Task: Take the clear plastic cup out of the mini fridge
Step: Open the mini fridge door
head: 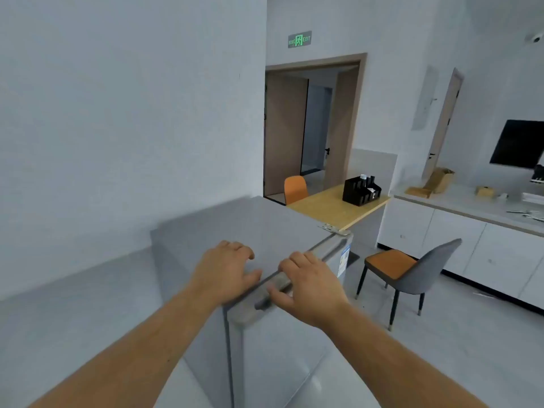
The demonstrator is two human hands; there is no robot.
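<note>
— Two hands on the mini fridge (265,228)?
— Yes, your left hand (226,267) is lying loosely spread on top; right hand (309,285) is curling over the door edge (279,285). Cup's out of sight

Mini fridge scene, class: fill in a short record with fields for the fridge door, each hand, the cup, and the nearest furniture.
door: mini fridge looks shut or barely ajar; interior hidden
left hand: flat on the fridge top, near the front edge
right hand: fingers curled over the door's top edge, a pulling grip
cup: not visible
nearest furniture: grey chair with orange seat, right of the fridge
</note>
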